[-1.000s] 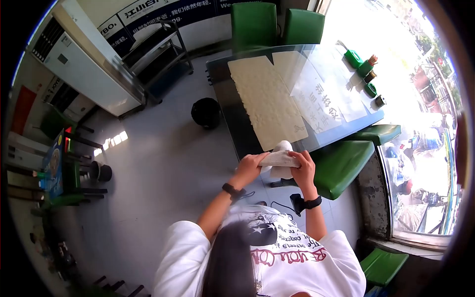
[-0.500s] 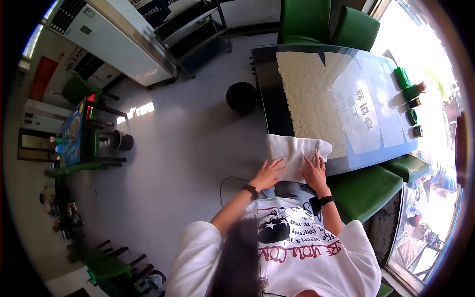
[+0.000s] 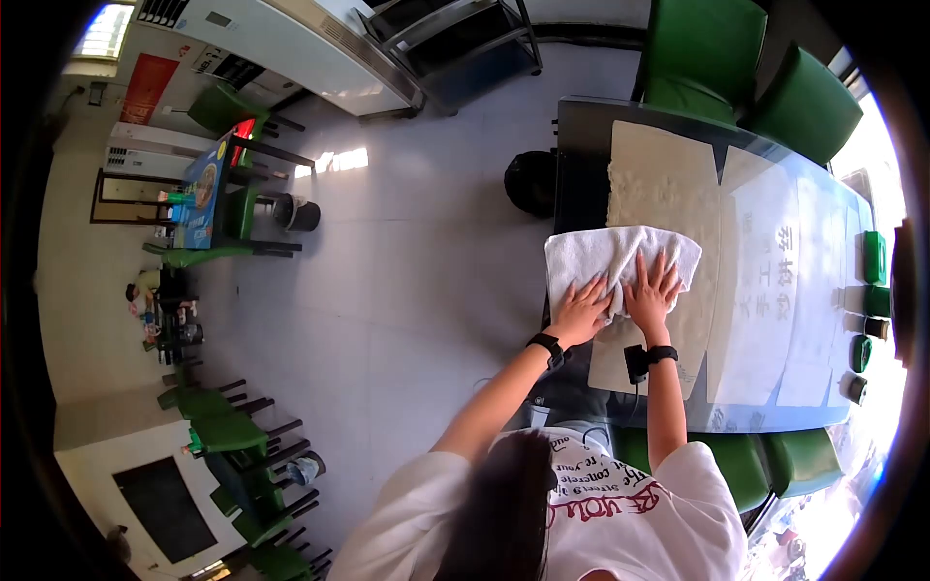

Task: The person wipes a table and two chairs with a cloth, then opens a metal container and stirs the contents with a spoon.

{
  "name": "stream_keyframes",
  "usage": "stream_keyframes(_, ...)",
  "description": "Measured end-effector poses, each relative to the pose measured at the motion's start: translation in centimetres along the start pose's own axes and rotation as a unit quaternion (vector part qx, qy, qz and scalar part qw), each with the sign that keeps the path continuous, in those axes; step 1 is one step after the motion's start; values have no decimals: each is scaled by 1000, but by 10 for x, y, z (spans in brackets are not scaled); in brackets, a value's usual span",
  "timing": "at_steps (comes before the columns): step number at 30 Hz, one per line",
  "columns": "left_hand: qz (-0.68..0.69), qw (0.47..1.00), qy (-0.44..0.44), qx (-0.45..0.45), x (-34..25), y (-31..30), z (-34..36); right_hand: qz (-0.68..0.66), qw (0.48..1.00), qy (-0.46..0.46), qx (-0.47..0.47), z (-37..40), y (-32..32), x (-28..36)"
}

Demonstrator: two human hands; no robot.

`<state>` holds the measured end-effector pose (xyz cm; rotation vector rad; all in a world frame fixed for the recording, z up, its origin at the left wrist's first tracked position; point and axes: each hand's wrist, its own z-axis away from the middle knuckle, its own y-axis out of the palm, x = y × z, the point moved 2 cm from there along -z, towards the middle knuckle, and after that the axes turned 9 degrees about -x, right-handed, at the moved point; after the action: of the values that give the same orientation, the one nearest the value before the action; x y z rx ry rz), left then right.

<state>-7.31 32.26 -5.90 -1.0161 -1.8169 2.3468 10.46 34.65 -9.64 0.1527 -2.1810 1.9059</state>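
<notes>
A white towel (image 3: 593, 254) lies spread and slightly rumpled on the glass-topped table (image 3: 581, 155), near its left edge. My left hand (image 3: 582, 310) rests flat on the towel's lower left part, fingers stretched out. Beside it, my right hand (image 3: 653, 290) presses on the towel's right half with its fingers spread. Neither hand grips the cloth. Under the glass, a cream sheet (image 3: 664, 160) with a mottled surface runs beneath the towel, and the part of it under the cloth is hidden.
Several green and dark containers (image 3: 875, 258) line the table's right side. Green chairs (image 3: 702, 58) stand at the far end, and a green bench (image 3: 727, 465) at the near side. A black bin (image 3: 531, 184) sits by the left edge. A metal cart (image 3: 465, 58) stands further back.
Both hands and the towel have moved forward from the table's near edge, farther onto its top. My fingers are more stretched out, and the whole view has shifted.
</notes>
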Motion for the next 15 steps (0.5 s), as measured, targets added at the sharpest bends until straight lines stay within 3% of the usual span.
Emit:
stream_keyframes(3,-57,997,1,-56,3,-1,-44,-2,1000,0,-27,-47,9,-5)
stream_keyframes(7,-61,997,-33,-32,10,-12,-103,35,997,-2,-74,-92,19,-6)
stream_keyframes(8,-87,995,-28,-31,13,-14,-112,39,998,8,-50,-99,18,-5)
stream_keyframes(15,-69,994,-78,15,-3,-23,-115,43,996,-44,-70,-103,21,-14)
